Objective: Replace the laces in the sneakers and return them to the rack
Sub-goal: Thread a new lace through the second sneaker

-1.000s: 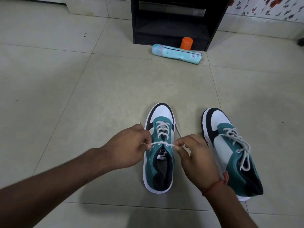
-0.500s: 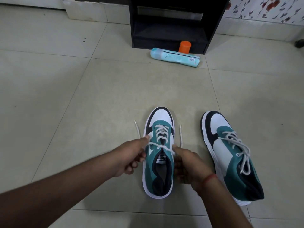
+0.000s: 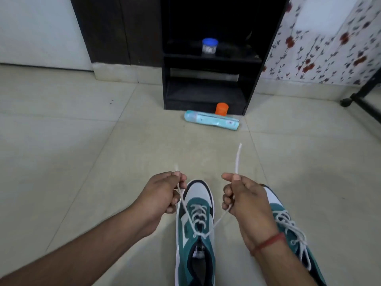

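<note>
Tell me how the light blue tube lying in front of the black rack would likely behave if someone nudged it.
The tube lies on its side on smooth floor tiles, so a sideways push would probably roll it. The orange cap and the rack stand just behind it and would likely stop it. Whether it is heavy or rigid cannot be told.

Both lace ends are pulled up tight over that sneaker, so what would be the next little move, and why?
Probably cross the two ends and start the knot. The left hand and right hand each pinch an end of the lace, which already runs through the eyelets of the sneaker, and no bow is tied yet.
</note>
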